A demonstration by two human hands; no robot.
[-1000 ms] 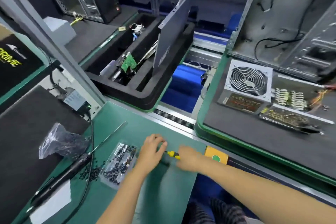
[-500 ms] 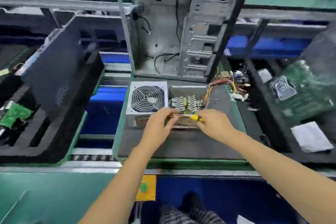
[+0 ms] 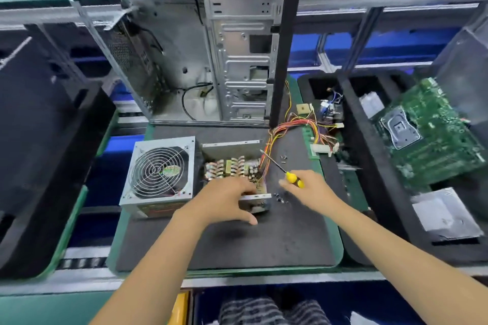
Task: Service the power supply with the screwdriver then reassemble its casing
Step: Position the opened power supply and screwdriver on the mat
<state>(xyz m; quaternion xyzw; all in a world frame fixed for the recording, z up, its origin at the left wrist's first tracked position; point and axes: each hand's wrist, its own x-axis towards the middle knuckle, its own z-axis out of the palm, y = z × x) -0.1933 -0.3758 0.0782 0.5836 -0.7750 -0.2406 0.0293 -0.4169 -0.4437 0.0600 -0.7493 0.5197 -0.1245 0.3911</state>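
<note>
The opened power supply (image 3: 232, 174) is lying at the centre of the frame on a dark mat (image 3: 237, 243), its circuit board exposed, with the fan cover (image 3: 158, 174) sitting just to its left and loose screws (image 3: 280, 198) scattered beside its right edge. The left hand (image 3: 224, 203) is resting on the near edge of the supply, fingers (image 3: 244, 188) curled over the metal wall and thumb spread toward the bottom of the frame, so it is the nearer hand and looks to be steadying the unit. The right hand (image 3: 311, 187) is hovering just right of the supply, pinching the yellow handle of the screwdriver (image 3: 281, 167). The shaft is running diagonally up and to the left, its tip pointing at the supply's far right corner, where the bundle of coloured wires (image 3: 285, 126) is leaving the casing.
</note>
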